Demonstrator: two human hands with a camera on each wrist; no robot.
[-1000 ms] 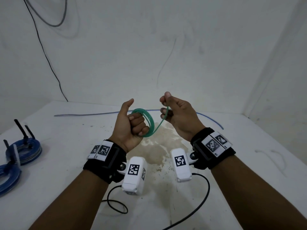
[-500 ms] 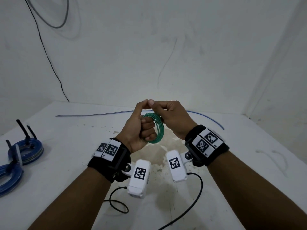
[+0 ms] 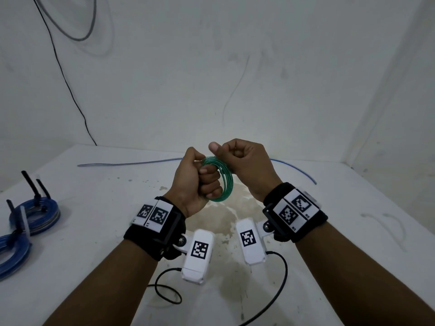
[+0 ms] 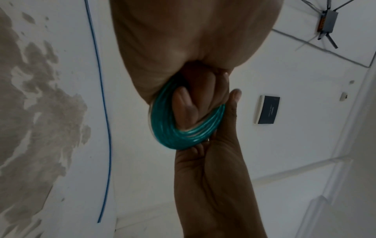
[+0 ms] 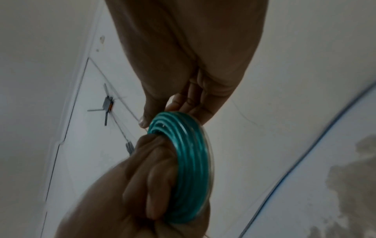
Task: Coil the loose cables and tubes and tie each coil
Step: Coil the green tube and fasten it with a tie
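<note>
A green tube coil [image 3: 224, 184] of several loops is held up above the table. My left hand [image 3: 200, 182] grips it in a fist, fingers passed through the ring [image 4: 183, 130]. My right hand [image 3: 240, 158] is curled against the coil's top right edge, thumb on top, pinching the loops there [image 5: 189, 161]. In the right wrist view its fingertips [image 5: 179, 103] meet the coil's upper rim, with the left hand [image 5: 142, 180] below. In the left wrist view the right hand [image 4: 213, 161] lies behind the coil. The tube's free end is hidden.
A loose blue tube [image 3: 122, 164] lies along the back of the white table [image 3: 94, 231] and curves down on the right [image 3: 299, 169]. Two blue coils with black ties [image 3: 35, 215] [image 3: 11, 252] sit at the left edge. White walls close in behind and to the right.
My right hand swung the tube's last free length over to the left hand, closing the final loop. Both hands now meet at the coil, slightly higher than before.
</note>
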